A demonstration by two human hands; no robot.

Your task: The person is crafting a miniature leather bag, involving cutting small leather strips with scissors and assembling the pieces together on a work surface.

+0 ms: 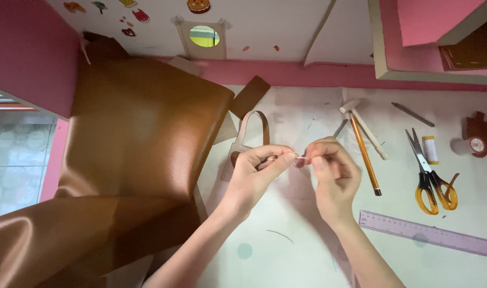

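Centrally, my left hand (257,168) and right hand (329,165) pinch a thin thread (302,158) between fingertips above the worktop (286,256), small leather strap piece (249,133) just behind.

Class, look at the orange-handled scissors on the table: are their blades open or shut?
Shut. The scissors lie flat on the table, right of the pencil, blades together forming one point, handles side by side.

Head camera looks steeply down, close over the worktable (307,250).
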